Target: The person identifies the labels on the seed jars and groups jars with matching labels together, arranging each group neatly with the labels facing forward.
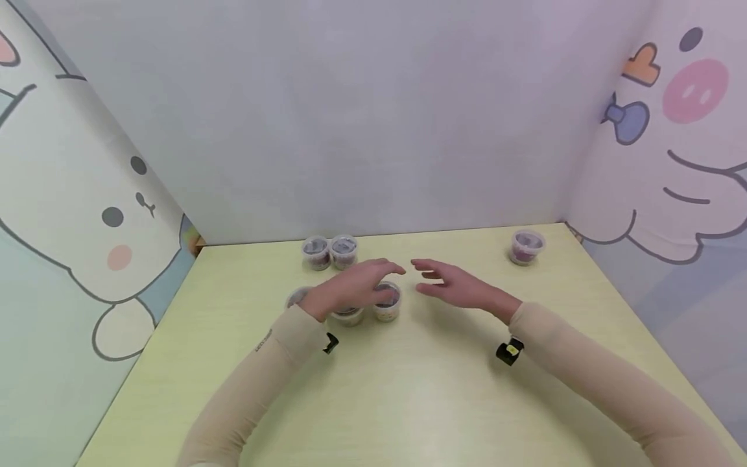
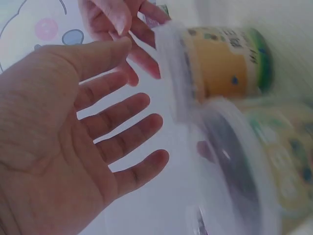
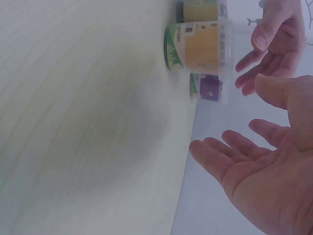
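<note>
My left hand hovers over the front group of small lidded plastic tubs, fingers spread and nothing in its grasp. Beneath its thumb stands a tub with an orange label, seen larger in the right wrist view as an orange tub. Beside it, partly hidden by the left hand and wrist, are another tub and a third tub. To the right, my right hand hangs above the table with parted, loosely bent fingers, holding nothing. The two hands face each other with a narrow gap between the fingertips.
Two tubs with purple labels stand side by side near the back edge, a left one and a right one. A lone purple tub sits at the back right. Cloth walls with cartoon animals enclose the pale table.
</note>
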The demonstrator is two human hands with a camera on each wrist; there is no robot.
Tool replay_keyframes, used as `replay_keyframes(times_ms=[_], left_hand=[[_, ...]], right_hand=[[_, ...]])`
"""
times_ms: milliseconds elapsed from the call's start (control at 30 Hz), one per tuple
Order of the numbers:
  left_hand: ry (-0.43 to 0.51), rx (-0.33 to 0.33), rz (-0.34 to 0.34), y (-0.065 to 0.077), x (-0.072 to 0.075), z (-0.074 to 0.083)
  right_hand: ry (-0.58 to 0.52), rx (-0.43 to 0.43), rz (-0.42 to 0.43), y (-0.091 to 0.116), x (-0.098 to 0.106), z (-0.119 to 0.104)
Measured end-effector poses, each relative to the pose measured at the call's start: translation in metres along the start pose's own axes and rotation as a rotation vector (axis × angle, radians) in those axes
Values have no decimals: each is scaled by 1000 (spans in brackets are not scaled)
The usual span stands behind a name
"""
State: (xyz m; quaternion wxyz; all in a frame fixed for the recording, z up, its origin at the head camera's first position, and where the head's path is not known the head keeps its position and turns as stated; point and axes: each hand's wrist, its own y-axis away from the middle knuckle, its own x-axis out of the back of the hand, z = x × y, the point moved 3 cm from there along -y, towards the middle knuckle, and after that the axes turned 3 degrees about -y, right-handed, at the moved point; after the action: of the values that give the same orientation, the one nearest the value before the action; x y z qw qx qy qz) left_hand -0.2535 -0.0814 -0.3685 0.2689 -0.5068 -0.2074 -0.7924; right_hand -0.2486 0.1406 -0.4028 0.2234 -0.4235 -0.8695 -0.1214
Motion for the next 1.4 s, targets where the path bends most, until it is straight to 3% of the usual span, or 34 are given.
replay_keyframes(times_ms=[200, 367, 500, 633, 867, 967, 1100, 1267, 1400], left_hand=[[-111, 65, -17, -39, -4, 26], [-155, 85, 6, -78, -17, 55], [-135, 92, 33, -112, -30, 71], [-10, 93, 47, -143, -47, 78], [155, -26, 86, -191, -79, 83], [281, 4, 97, -207, -93, 85], [395, 62, 162, -227, -107, 89], [466, 105, 228, -240, -117, 94], [495, 73, 275, -245, -117, 96]], right_hand=[[60, -1, 182, 16, 47, 9], [67, -62, 458, 39, 92, 17], [142, -135, 675, 63, 130, 37], [118, -218, 772, 83, 156, 68], [-113, -314, 746, 96, 164, 107], [-256, -336, 720, 97, 160, 117], [-410, -354, 696, 100, 157, 128], [-352, -397, 648, 106, 154, 138], [-356, -379, 624, 104, 151, 138]])
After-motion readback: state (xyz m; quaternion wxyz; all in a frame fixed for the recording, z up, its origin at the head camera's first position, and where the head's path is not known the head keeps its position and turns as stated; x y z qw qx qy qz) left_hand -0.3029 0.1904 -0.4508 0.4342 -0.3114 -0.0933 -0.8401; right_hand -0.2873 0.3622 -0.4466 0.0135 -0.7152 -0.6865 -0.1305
